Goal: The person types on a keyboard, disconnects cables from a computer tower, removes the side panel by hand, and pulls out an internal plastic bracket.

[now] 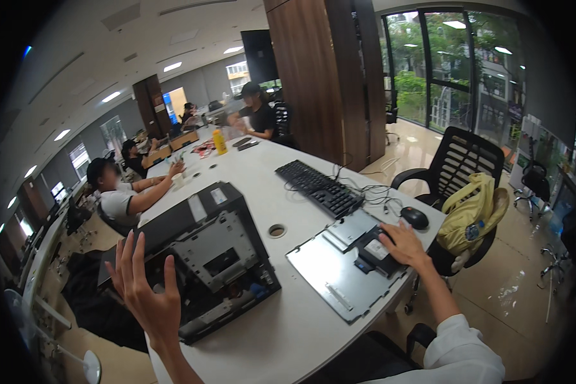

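My left hand [148, 301] is raised in front of the opened black desktop computer case [201, 240], its fingers spread and nothing in them. The case lies on the white table with its inside showing: a grey metal bracket [221, 249], with cables and parts below it, partly in shadow. On the right, my right hand [404, 244] rests with fingers stretched out over the side of a black drive-like part [376, 251] with a pale label. That part lies on a shiny metal side panel [329, 275], beside a smaller flat metal plate [352, 228].
A black keyboard [320, 187], loose cables [371, 192] and a black mouse [415, 217] lie beyond the panel. A cable hole [276, 230] opens in the table [256, 182]. A chair [470, 157] holds a yellow bag [470, 214]. Several people sit farther along, near a yellow bottle [219, 142].
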The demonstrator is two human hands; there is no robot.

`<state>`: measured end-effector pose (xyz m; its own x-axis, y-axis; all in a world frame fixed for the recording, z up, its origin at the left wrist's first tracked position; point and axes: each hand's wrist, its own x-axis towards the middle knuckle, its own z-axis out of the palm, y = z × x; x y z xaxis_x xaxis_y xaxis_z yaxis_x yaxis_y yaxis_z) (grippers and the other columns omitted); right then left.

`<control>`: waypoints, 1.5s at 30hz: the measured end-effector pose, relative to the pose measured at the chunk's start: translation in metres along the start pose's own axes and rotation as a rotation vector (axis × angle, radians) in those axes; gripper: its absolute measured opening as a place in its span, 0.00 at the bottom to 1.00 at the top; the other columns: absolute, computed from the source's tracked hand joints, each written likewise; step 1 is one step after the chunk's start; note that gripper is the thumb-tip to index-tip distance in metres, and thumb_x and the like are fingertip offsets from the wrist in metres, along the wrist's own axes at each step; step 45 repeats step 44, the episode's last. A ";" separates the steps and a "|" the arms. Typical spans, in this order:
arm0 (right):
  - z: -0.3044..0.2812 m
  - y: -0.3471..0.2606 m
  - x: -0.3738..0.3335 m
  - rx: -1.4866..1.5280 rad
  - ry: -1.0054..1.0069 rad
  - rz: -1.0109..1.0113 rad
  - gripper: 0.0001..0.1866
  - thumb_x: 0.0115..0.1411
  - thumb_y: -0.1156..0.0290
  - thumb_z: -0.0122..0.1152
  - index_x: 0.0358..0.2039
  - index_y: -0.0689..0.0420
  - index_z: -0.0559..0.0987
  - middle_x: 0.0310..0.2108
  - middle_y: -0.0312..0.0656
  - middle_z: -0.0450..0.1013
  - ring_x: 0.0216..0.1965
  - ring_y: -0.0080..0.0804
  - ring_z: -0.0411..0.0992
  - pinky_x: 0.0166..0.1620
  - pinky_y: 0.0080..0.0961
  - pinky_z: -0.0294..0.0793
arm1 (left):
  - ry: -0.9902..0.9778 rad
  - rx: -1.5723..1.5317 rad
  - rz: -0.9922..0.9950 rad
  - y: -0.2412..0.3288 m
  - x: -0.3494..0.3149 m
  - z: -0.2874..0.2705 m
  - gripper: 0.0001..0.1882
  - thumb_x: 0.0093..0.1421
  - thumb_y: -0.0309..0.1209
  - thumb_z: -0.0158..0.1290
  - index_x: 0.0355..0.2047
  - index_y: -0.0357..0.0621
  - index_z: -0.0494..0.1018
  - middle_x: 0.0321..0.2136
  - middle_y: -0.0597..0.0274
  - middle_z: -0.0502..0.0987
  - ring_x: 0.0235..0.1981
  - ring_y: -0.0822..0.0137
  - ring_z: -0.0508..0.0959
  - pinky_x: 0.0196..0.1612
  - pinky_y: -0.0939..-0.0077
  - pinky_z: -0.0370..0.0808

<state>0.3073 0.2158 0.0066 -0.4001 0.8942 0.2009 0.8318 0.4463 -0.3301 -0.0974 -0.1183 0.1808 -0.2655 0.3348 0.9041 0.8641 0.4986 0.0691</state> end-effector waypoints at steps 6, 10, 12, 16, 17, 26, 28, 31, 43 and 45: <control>0.005 0.001 -0.003 -0.002 0.016 0.013 0.33 0.73 0.39 0.39 0.71 0.41 0.67 0.72 0.41 0.64 0.75 0.57 0.53 0.76 0.54 0.46 | -0.057 0.079 -0.012 0.002 -0.004 0.006 0.26 0.70 0.46 0.56 0.63 0.48 0.74 0.62 0.60 0.76 0.67 0.60 0.70 0.77 0.54 0.48; 0.009 -0.002 -0.006 0.051 0.082 0.029 0.32 0.74 0.41 0.40 0.69 0.44 0.70 0.71 0.40 0.65 0.74 0.55 0.55 0.75 0.58 0.48 | -0.059 0.067 -0.008 0.000 -0.003 0.006 0.23 0.70 0.44 0.54 0.60 0.45 0.75 0.59 0.59 0.77 0.66 0.59 0.71 0.76 0.54 0.50; 0.009 -0.008 -0.008 0.060 0.202 -0.013 0.28 0.73 0.48 0.47 0.65 0.49 0.75 0.70 0.43 0.66 0.72 0.55 0.59 0.72 0.63 0.52 | -0.067 0.069 0.003 0.000 -0.002 0.006 0.24 0.70 0.43 0.55 0.61 0.45 0.74 0.59 0.59 0.77 0.66 0.59 0.71 0.76 0.54 0.50; -0.004 -0.044 -0.006 0.143 0.418 -0.239 0.20 0.68 0.61 0.60 0.57 0.55 0.81 0.60 0.51 0.74 0.64 0.54 0.69 0.68 0.49 0.63 | -0.051 0.076 0.009 0.003 -0.004 0.007 0.27 0.65 0.41 0.60 0.61 0.46 0.73 0.60 0.59 0.75 0.66 0.58 0.70 0.77 0.53 0.49; -0.009 -0.060 -0.006 0.172 0.457 -0.322 0.19 0.68 0.63 0.62 0.57 0.55 0.82 0.58 0.50 0.76 0.63 0.52 0.70 0.66 0.46 0.67 | -0.061 0.096 -0.002 0.004 -0.005 0.007 0.27 0.63 0.40 0.62 0.61 0.46 0.73 0.60 0.59 0.75 0.66 0.58 0.70 0.78 0.53 0.48; -0.060 -0.250 -0.011 0.500 0.374 -1.013 0.28 0.68 0.64 0.63 0.68 0.51 0.69 0.66 0.49 0.66 0.68 0.48 0.66 0.67 0.49 0.69 | -0.043 0.093 -0.048 0.021 -0.009 0.006 0.44 0.45 0.43 0.73 0.61 0.46 0.68 0.60 0.58 0.70 0.68 0.56 0.65 0.80 0.47 0.41; -0.063 -0.280 -0.015 0.522 0.283 -1.074 0.37 0.71 0.60 0.60 0.76 0.45 0.57 0.75 0.49 0.54 0.71 0.50 0.61 0.69 0.55 0.66 | -0.022 0.099 -0.019 0.018 -0.006 0.007 0.44 0.44 0.42 0.74 0.61 0.46 0.68 0.60 0.59 0.70 0.68 0.56 0.65 0.80 0.47 0.41; -0.064 -0.315 -0.018 0.580 0.335 -1.113 0.38 0.70 0.59 0.60 0.76 0.45 0.56 0.76 0.50 0.52 0.72 0.52 0.61 0.69 0.54 0.65 | -0.033 0.089 -0.021 0.016 -0.007 0.007 0.44 0.42 0.38 0.73 0.61 0.47 0.68 0.59 0.59 0.71 0.67 0.56 0.66 0.80 0.47 0.42; -0.061 -0.339 -0.003 0.336 0.575 -0.935 0.42 0.48 0.75 0.75 0.66 0.45 0.73 0.73 0.43 0.60 0.69 0.48 0.55 0.71 0.47 0.50 | 0.035 0.097 0.029 0.008 -0.008 0.014 0.42 0.49 0.54 0.69 0.59 0.45 0.70 0.57 0.58 0.74 0.65 0.57 0.68 0.77 0.44 0.44; -0.063 -0.341 0.007 0.287 0.487 -0.928 0.42 0.48 0.73 0.75 0.66 0.44 0.73 0.75 0.45 0.57 0.76 0.50 0.47 0.74 0.50 0.46 | 0.032 0.155 0.000 -0.006 -0.016 0.001 0.42 0.49 0.54 0.69 0.59 0.45 0.70 0.57 0.58 0.74 0.65 0.57 0.68 0.77 0.44 0.44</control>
